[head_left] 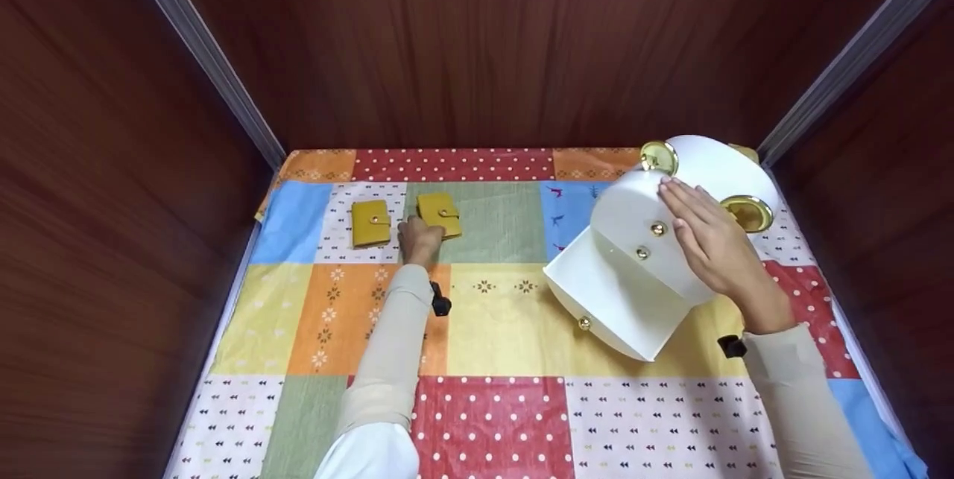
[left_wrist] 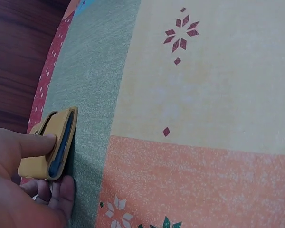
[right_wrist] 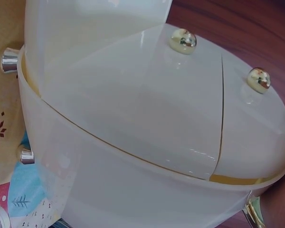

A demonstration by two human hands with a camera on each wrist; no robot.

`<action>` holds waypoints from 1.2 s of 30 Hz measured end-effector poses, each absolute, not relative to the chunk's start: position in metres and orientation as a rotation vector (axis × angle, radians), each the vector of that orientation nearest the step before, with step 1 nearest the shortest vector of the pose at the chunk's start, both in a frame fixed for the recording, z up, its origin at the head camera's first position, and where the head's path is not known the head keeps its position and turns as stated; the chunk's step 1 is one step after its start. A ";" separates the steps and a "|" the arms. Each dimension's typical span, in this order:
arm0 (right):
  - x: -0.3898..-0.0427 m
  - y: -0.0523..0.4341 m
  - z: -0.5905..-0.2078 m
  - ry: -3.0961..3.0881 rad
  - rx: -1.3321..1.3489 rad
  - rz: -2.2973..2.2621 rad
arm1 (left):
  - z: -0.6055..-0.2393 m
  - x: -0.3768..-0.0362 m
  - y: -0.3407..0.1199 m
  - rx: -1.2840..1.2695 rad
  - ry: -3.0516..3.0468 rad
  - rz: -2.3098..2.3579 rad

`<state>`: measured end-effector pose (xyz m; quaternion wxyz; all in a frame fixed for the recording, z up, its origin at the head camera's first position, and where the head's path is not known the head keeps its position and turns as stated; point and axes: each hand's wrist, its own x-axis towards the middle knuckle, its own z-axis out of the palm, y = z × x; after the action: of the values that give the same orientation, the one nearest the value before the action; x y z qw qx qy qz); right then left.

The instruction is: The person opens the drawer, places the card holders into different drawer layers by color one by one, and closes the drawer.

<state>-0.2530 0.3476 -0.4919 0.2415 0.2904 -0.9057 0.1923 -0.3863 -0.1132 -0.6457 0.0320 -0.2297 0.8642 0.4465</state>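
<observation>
My left hand (head_left: 419,243) pinches a small mustard-yellow wallet (head_left: 438,211) with a snap strap. In the left wrist view the thumb lies on the upper face of that wallet (left_wrist: 59,142) and the other fingers curl beneath; a dark blue layer shows along its edge. A similar yellow wallet (head_left: 370,229) lies just left of this hand. On the right, my right hand (head_left: 708,244) rests with extended fingers on a white rounded drawer box (head_left: 622,203) with gold knobs. One drawer (head_left: 626,300) of it is pulled out toward the front left, its visible interior bare.
A patchwork-print cloth (head_left: 492,419) covers the table. Brown wood-grain panels (head_left: 462,39) stand at the back and both sides. Gold-rimmed round parts (head_left: 747,213) stick out from the box near the right back corner.
</observation>
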 end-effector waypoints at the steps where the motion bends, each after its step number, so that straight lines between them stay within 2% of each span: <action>1: -0.253 0.348 -0.492 -2.481 0.791 0.526 | -0.645 -0.385 -0.113 -0.707 2.656 1.379; 10: -0.251 0.349 -0.492 -2.509 0.753 0.537 | -0.652 -0.396 -0.125 -0.620 2.472 1.488; 17: -0.251 0.349 -0.490 -2.514 0.754 0.537 | -0.624 -0.368 -0.121 -0.610 2.375 1.678; 24: -0.253 0.349 -0.488 -2.507 0.775 0.540 | -0.629 -0.377 -0.129 -0.628 2.380 1.699; 36: -0.253 0.348 -0.481 -2.543 0.797 0.542 | -0.619 -0.367 -0.129 -0.635 2.263 1.831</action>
<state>-0.2527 0.3477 -0.4814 0.2094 0.2866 -0.9143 0.1949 -0.3671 -0.1289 -0.6193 0.0811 -0.2126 0.7571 0.6124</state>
